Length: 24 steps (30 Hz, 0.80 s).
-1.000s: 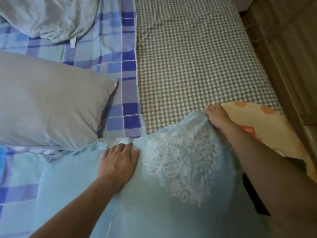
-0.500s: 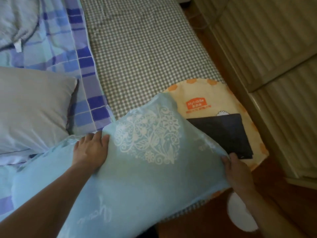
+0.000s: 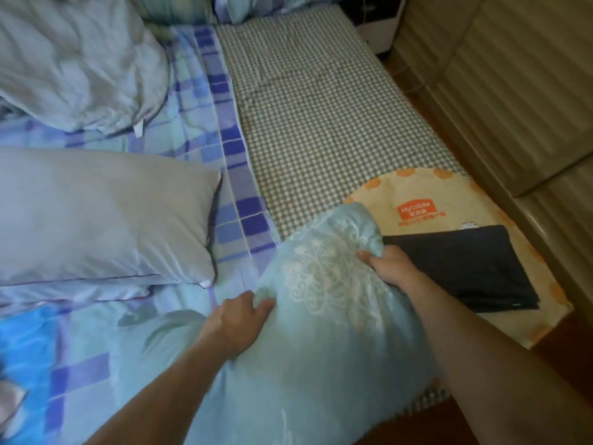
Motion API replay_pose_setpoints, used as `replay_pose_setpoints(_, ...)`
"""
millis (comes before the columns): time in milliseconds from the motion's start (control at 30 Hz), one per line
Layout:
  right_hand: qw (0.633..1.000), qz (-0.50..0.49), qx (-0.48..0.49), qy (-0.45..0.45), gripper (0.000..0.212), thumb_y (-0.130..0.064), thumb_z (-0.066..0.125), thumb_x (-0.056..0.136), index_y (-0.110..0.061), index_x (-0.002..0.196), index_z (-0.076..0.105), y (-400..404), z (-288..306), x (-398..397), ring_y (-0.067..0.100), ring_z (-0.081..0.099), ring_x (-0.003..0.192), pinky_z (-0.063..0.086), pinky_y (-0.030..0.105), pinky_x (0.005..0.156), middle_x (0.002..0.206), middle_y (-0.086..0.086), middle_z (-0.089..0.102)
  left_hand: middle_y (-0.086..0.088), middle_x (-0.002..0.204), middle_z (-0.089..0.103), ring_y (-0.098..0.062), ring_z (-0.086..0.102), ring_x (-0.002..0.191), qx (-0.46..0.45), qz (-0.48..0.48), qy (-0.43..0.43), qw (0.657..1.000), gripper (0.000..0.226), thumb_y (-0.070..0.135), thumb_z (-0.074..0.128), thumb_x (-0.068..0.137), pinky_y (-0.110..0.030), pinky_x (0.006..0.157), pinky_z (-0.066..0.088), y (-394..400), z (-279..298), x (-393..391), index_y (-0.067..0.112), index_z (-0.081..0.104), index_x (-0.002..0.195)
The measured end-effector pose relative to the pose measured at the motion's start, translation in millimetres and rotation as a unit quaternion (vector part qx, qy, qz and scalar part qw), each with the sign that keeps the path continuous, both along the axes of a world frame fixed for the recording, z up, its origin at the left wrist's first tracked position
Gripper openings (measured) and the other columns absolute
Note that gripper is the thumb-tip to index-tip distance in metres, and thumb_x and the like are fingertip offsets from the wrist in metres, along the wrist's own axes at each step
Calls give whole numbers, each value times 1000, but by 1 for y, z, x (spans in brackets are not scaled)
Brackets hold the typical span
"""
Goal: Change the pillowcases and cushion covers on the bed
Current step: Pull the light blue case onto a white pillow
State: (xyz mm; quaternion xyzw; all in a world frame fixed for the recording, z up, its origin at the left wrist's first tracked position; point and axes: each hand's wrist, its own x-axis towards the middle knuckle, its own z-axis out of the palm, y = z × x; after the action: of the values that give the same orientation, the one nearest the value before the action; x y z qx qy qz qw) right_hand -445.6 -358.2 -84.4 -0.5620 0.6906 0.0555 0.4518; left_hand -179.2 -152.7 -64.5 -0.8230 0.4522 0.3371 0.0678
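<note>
A pillow in a light blue pillowcase (image 3: 321, 335) with a white floral heart print lies at the near edge of the bed. My left hand (image 3: 239, 322) grips its left side, thumb and fingers curled into the fabric. My right hand (image 3: 390, 266) grips its far right edge, bunching the cloth. A second pillow in a plain grey-blue case (image 3: 106, 216) lies flat on the left. A crumpled pale blue cover (image 3: 77, 59) is heaped at the far left.
A blue plaid sheet (image 3: 221, 149) and a grey gingham sheet (image 3: 324, 117) cover the bed. A round cream mat (image 3: 417, 191) with orange dots holds a folded dark cloth (image 3: 465, 268). A ribbed cabinet (image 3: 513, 91) runs along the right, with wooden floor (image 3: 449, 422) below.
My right hand has moved from the pillow's near right corner up to its far right edge, bunching the cloth. My left hand slid lower along the left side. The camera view has widened.
</note>
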Motion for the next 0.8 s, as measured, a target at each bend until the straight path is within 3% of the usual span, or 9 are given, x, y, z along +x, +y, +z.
replay_pose_setpoints(133, 984, -29, -130, -118, 30, -40, 62, 97, -12, 106, 68, 37, 70, 8, 27, 65, 100, 45, 30, 81, 100, 4, 68, -4, 83, 68, -33, 66, 93, -159, 73, 25, 984, 51, 74, 45, 86, -41, 78, 52, 51, 90, 47, 23, 51, 79)
replay_pose_setpoints(267, 944, -32, -241, -221, 28, -43, 59, 99, -17, 104, 68, 69, 188, 39, 18, 64, 89, 44, 31, 83, 94, -3, 69, 2, 55, 52, -22, 60, 63, -306, 38, 10, 951, 60, 81, 43, 76, -39, 63, 50, 103, 213, 97, 21, 50, 74)
replay_pose_setpoints(333, 925, -23, -262, -275, 24, -41, 59, 99, -21, 108, 69, 89, 226, 48, 13, 66, 92, 47, 34, 86, 98, -7, 72, 5, 54, 53, -9, 51, 51, -356, -8, 18, 934, 54, 79, 48, 74, -36, 57, 47, 140, 262, 111, 25, 49, 75)
replay_pose_setpoints(400, 914, 0, -240, -326, 22, -31, 66, 95, -19, 113, 70, 112, 243, 47, 13, 69, 97, 52, 36, 87, 104, -5, 75, 6, 55, 57, -12, 57, 51, -378, -83, -18, 922, 44, 78, 52, 74, -34, 51, 46, 180, 280, 116, 34, 50, 82)
replay_pose_setpoints(467, 924, -12, -166, -344, 36, -28, 76, 80, -13, 113, 70, 135, 229, 35, 26, 69, 95, 55, 38, 83, 106, 5, 73, 0, 52, 58, -20, 61, 50, -365, -177, -89, 910, 43, 76, 53, 77, -29, 43, 41, 215, 254, 107, 34, 51, 89)
replay_pose_setpoints(567, 985, -77, -3, -152, 30, -4, 58, 95, -6, 125, 62, 172, 164, 8, 34, 62, 109, 54, 39, 96, 127, 19, 63, -1, 53, 58, -23, 60, 49, -219, -246, -63, 942, 48, 70, 66, 72, -25, 41, 39, 268, 155, 74, 31, 53, 98)
replay_pose_setpoints(600, 991, -103, 61, -65, 30, 1, 47, 101, -4, 128, 59, 182, 139, -4, 32, 60, 113, 53, 32, 95, 135, 19, 59, 0, 61, 64, -20, 65, 56, -157, -243, -40, 956, 55, 66, 72, 68, -25, 48, 45, 287, 121, 62, 33, 54, 108)
replay_pose_setpoints(700, 972, -138, 157, -108, 24, -1, 44, 104, -8, 120, 60, 215, 91, -17, 29, 57, 112, 49, 35, 96, 139, 15, 57, 8, 133, 62, -12, 59, 122, -25, -66, 121, 990, 57, 55, 59, 86, -24, 101, 43, 330, 42, 40, 43, 46, 140)
replay_pose_setpoints(800, 977, -119, 132, -116, 28, -18, 56, 103, -15, 131, 59, 241, 63, -9, 23, 61, 117, 47, 43, 103, 129, 1, 66, 5, 141, 56, -11, 52, 129, -14, -3, 176, 984, 63, 57, 43, 82, -18, 105, 35, 311, 23, 33, 33, 54, 139)
